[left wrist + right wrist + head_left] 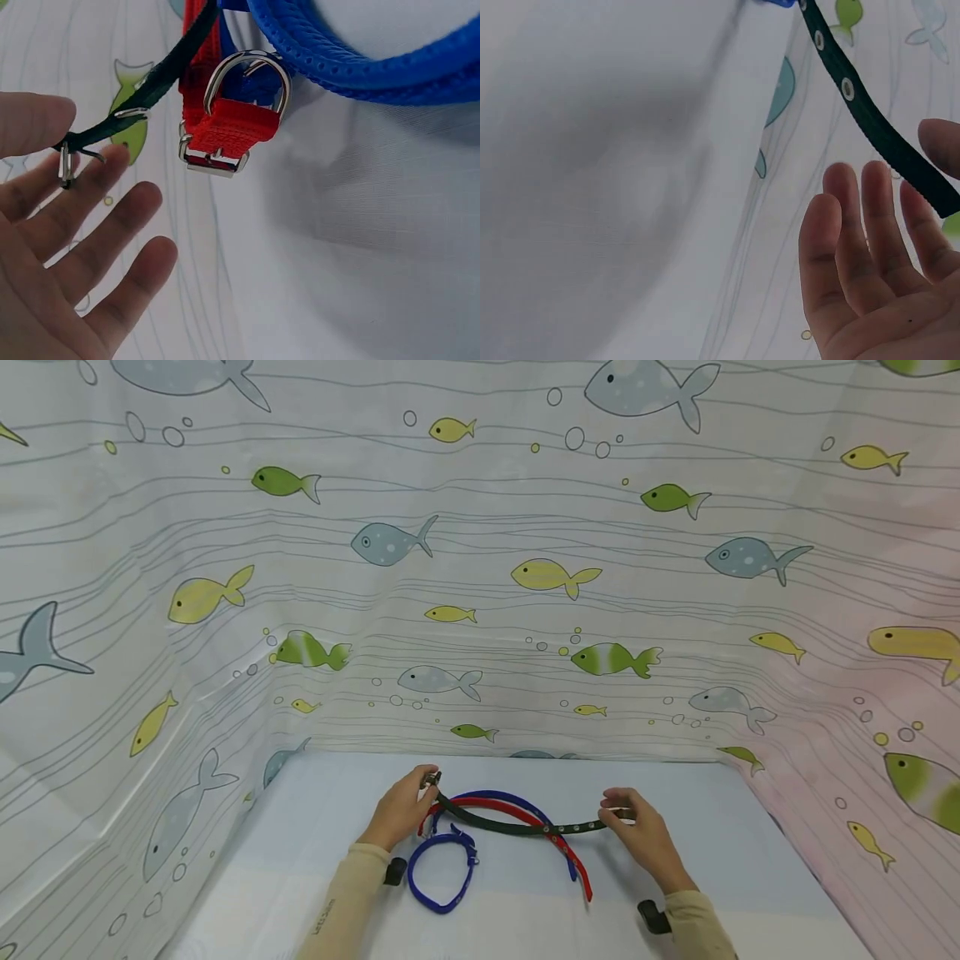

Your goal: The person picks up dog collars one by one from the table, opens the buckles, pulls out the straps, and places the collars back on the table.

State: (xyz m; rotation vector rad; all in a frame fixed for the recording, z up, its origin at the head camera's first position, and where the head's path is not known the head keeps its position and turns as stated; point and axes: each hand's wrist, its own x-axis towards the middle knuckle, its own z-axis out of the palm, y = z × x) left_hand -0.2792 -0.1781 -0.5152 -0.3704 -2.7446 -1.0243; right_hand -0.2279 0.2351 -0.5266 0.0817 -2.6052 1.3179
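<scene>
A dark green collar with metal eyelets spans between the two hands, sagging in the middle. My left hand pinches its buckle end between thumb and forefinger; the other fingers are spread, and the silver buckle shows in the left wrist view. At the eyelet end, my right hand holds the strap tip between thumb and forefinger, other fingers loosely extended. Behind and below the green strap lie a red collar and a blue collar, both unfastened and curved.
Closer to me, a second blue collar lies buckled into a loop on the white table. Fish-patterned sheeting stands around the back and sides. Dark wrist devices sit on both forearms.
</scene>
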